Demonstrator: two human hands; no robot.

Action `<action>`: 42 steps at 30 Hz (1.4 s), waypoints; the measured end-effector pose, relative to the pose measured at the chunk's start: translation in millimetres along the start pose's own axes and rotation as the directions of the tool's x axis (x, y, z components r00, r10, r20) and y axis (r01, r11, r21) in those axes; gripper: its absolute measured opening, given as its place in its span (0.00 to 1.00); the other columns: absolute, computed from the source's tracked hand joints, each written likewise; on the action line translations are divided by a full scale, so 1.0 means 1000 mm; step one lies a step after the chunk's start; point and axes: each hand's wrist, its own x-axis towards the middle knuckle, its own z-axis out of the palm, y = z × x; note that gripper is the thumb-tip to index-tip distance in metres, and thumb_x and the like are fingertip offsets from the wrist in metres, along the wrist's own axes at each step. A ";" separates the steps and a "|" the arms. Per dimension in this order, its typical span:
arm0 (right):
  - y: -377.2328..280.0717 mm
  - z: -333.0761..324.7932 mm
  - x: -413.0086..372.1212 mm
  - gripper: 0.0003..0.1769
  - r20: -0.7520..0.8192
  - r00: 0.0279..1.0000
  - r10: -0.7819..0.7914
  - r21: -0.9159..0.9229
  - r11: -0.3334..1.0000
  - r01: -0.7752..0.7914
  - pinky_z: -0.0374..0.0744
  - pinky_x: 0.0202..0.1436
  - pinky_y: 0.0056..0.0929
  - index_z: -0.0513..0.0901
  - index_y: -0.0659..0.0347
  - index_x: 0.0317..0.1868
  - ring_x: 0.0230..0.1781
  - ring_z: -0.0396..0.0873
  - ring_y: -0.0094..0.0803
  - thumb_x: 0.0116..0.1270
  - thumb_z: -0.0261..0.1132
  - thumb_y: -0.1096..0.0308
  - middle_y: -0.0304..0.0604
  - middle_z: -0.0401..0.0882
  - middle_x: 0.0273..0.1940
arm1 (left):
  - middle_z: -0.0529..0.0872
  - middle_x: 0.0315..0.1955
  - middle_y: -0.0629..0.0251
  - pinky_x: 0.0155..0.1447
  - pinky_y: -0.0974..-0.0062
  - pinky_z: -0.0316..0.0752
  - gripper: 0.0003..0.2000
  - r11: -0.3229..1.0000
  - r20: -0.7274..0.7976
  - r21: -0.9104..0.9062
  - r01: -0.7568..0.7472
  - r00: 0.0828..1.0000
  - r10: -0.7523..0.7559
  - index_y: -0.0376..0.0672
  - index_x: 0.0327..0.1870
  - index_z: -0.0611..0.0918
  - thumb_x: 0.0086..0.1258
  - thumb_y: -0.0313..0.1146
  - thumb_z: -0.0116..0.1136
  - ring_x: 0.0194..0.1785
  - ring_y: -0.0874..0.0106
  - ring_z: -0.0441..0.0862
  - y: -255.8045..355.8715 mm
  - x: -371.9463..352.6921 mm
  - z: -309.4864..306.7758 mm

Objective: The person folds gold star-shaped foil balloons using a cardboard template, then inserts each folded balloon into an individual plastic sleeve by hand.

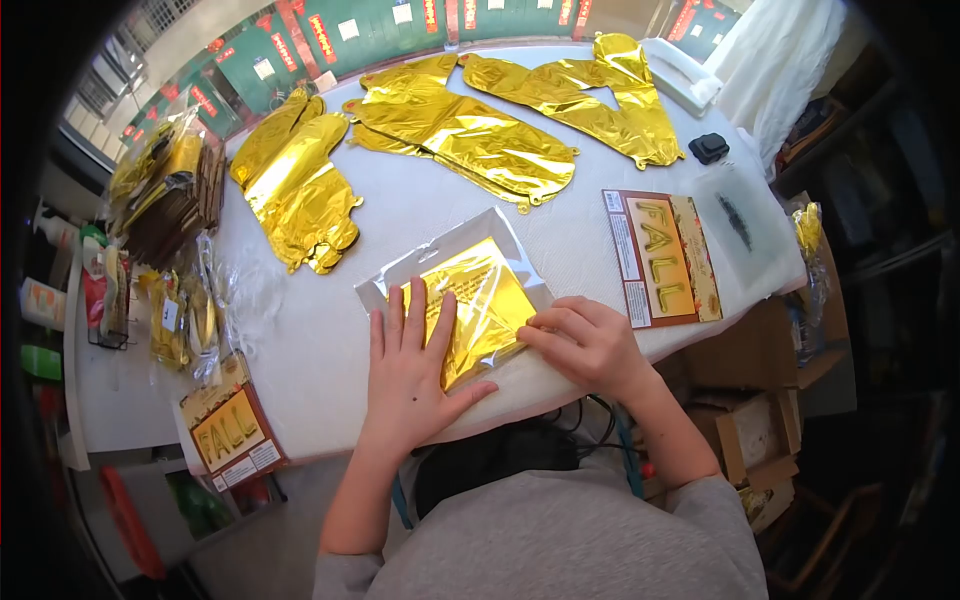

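A clear plastic packet (515, 255) with folded gold foil (485, 300) inside lies near the table's front edge. My left hand (412, 375) rests flat on the packet's left part, fingers spread. At the packet's lower right edge, my right hand (585, 345) has its thumb and fingers pinched together on the packet's edge. Flat gold foil balloons lie beyond: one at the left (300, 185), one at the middle (465, 135) and one at the right (590, 95). A printed FALL card (662, 258) is right of my right hand.
Another FALL card (233, 425) sits at the table's front left corner. Bagged gold items and brown cards (165, 185) are stacked at the left. A small black object (709, 149) and a clear bag (745, 225) lie at the right. Cardboard boxes (755, 435) stand below right.
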 end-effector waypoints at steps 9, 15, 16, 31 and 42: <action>0.000 0.001 0.010 0.08 0.068 0.998 -0.004 0.040 0.999 0.002 0.82 0.42 0.32 0.82 0.56 0.34 0.40 0.83 0.33 0.56 0.72 0.68 0.35 0.79 0.36 | 0.57 0.85 0.42 0.86 0.38 0.44 0.54 1.000 0.049 0.008 0.015 0.999 -0.015 0.43 0.84 0.67 0.62 0.68 0.70 0.87 0.39 0.52 0.009 0.002 -0.019; -0.007 0.014 0.020 0.08 0.145 0.980 -0.138 0.030 0.990 0.135 0.81 0.41 0.32 0.78 0.56 0.30 0.37 0.80 0.33 0.53 0.70 0.69 0.37 0.73 0.33 | 0.57 0.85 0.40 0.85 0.32 0.42 0.56 1.000 -0.062 0.019 -0.012 0.998 0.013 0.36 0.83 0.64 0.63 0.71 0.67 0.88 0.40 0.48 0.003 0.009 -0.008; -0.009 0.012 0.021 0.08 0.146 0.978 -0.148 0.065 0.988 0.140 0.81 0.41 0.34 0.77 0.56 0.30 0.36 0.80 0.33 0.54 0.70 0.68 0.37 0.73 0.33 | 0.56 0.85 0.40 0.84 0.31 0.41 0.56 1.000 -0.040 0.027 -0.001 0.999 0.002 0.36 0.84 0.63 0.64 0.71 0.66 0.88 0.39 0.47 0.001 0.008 -0.002; -0.023 0.075 0.044 0.44 0.265 0.948 0.173 -0.005 0.984 -0.179 0.52 0.88 0.51 0.62 0.68 0.83 0.87 0.54 0.51 0.83 0.53 0.40 0.59 0.56 0.86 | 0.54 0.86 0.43 0.86 0.34 0.36 0.58 0.998 -0.023 0.050 0.033 0.999 -0.032 0.39 0.87 0.58 0.63 0.66 0.70 0.89 0.41 0.45 0.002 0.006 0.012; -0.028 -0.015 -0.035 0.15 -0.342 0.917 0.204 0.135 0.977 -0.167 0.85 0.52 0.41 0.91 0.59 0.51 0.46 0.87 0.41 0.64 0.76 0.68 0.43 0.88 0.47 | 0.53 0.87 0.46 0.88 0.42 0.37 0.54 0.990 0.014 0.138 -0.007 1.000 0.005 0.38 0.86 0.59 0.67 0.65 0.67 0.90 0.46 0.46 0.002 0.005 0.007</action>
